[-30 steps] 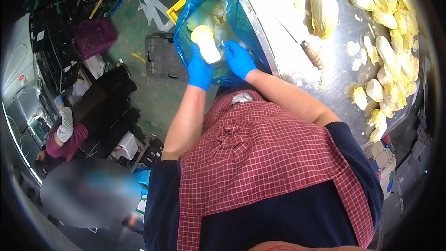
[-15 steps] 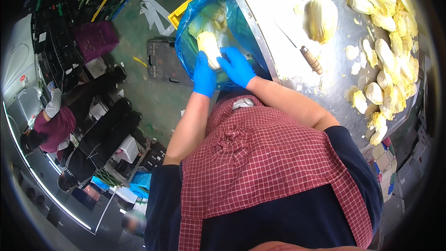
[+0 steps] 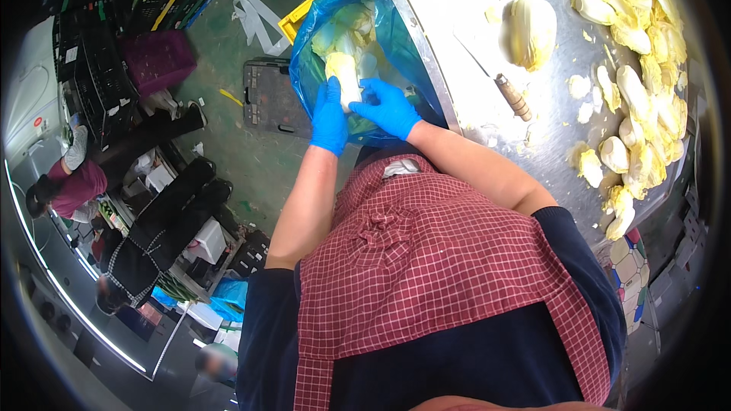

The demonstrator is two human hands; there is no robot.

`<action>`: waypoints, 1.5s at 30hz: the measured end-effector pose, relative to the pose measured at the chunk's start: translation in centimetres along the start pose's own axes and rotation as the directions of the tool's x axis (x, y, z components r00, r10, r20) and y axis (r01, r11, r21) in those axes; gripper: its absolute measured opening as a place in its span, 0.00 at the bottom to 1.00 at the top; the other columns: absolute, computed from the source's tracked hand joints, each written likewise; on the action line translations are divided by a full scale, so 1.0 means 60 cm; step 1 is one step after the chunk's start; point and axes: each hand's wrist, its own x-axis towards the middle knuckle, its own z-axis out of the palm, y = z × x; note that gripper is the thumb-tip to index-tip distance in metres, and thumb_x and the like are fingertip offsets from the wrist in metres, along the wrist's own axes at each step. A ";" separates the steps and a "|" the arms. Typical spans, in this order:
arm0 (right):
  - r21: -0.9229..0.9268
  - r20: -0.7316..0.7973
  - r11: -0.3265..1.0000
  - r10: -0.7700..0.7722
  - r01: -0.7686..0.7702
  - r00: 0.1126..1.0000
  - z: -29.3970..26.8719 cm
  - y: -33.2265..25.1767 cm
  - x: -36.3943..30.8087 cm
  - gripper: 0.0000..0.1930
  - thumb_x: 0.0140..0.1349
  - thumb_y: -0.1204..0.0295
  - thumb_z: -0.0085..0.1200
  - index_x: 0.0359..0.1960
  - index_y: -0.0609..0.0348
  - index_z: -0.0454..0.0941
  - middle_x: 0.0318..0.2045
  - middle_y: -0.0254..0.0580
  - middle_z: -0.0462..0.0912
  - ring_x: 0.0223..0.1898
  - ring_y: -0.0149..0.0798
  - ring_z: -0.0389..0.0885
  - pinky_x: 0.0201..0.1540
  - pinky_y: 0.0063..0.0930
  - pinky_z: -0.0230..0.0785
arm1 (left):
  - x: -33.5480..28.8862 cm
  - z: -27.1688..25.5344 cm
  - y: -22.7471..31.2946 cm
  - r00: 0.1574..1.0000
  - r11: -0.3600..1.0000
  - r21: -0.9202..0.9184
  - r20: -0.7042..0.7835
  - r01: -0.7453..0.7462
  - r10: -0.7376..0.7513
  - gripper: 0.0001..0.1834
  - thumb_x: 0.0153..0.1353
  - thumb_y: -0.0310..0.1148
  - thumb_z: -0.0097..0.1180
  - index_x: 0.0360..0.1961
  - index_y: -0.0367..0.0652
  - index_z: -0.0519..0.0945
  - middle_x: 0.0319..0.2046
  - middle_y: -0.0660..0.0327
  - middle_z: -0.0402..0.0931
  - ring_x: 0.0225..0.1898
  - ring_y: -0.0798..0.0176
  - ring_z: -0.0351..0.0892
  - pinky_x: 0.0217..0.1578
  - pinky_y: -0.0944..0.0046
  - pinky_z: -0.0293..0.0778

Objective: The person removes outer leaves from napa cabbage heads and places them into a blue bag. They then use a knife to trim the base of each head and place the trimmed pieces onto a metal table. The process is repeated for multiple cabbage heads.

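Observation:
Both my hands wear blue gloves and hold a pale napa cabbage over an open blue plastic bag. My left hand is closed along its left side, thumb and fingers near the lower part. From the right, my right hand grips near the cabbage's white lower end. Pale leaves lie inside the bag. On the metal table to the right rests a knife with a wooden handle. Beyond it another trimmed napa cabbage lies on the tabletop.
The metal table borders the bag on its right. Along its far right side lie many cabbages and loose leaves. A yellow crate edge shows behind the bag, a dark crate on the floor left. Other people work at far left.
The cabbage has turned slightly in my hands and stands a little straighter. My left hand has shifted slightly left, and my right fingers have moved lower on the cabbage.

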 end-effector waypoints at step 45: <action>0.138 0.040 0.990 -0.027 0.022 0.999 0.010 0.020 0.005 0.21 0.64 0.68 0.51 0.56 0.66 0.67 0.39 0.47 0.80 0.35 0.31 0.78 0.37 0.25 0.73 | -0.023 0.001 -0.010 0.998 0.999 -0.007 -0.052 -0.042 0.042 0.29 0.70 0.44 0.41 0.64 0.35 0.58 0.58 0.51 0.67 0.55 0.56 0.71 0.53 0.60 0.70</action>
